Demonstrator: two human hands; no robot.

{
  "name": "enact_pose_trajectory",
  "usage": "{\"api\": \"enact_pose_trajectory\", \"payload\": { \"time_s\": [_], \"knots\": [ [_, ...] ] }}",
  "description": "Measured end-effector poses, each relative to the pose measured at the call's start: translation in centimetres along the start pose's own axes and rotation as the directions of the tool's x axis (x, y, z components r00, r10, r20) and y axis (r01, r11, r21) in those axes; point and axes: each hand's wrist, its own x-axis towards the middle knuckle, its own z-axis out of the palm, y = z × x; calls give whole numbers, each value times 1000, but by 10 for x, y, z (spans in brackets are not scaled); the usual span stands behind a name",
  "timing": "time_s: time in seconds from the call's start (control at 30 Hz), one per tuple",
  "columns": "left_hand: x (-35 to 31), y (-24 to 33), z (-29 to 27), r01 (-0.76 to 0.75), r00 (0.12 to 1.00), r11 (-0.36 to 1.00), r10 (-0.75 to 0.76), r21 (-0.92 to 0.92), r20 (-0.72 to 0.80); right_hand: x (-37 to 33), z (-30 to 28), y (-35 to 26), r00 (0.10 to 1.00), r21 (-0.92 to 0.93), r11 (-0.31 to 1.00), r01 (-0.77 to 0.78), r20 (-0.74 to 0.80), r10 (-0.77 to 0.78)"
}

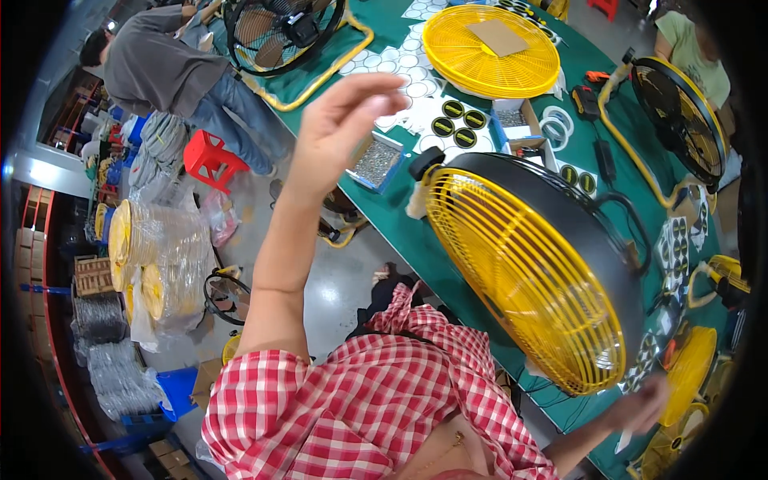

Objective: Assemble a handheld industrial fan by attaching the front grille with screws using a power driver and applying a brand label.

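A large drum fan (512, 264) with a yellow wire grille and a black housing stands tilted on the green table (382, 214), right in front of me. My left hand (344, 116) is raised above the table's left edge, near a small box of screws (374, 162). Its fingers are loosely bent, apart from the thumb, and I see nothing in them. Low on the right, my right hand (640, 406) is beside the fan's lower end, close to a yellow round grille (690, 376). Motion blurs its fingers, so whether it holds anything is unclear.
Black-and-yellow round stickers (460, 124), a yellow grille (444, 56) under cardboard and a cordless drill (586, 102) lie farther back. Other fans (680, 120) stand around the table. Co-workers (164, 72) are at far left and far right. A red stool (214, 160) stands on the floor.
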Motion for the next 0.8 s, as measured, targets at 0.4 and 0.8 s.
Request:
{"api": "enact_pose_trajectory", "payload": {
  "time_s": [0.4,0.8],
  "knots": [
    [-190,-189,-202,684,582,615,-784,-392,-216,-159,190,-226,464,185,979,-88,877,-124],
    [-224,-236,-260,873,474,441,-868,-206,147,-298,270,-291,131,-92,981,-171,985,115]
  ]
}}
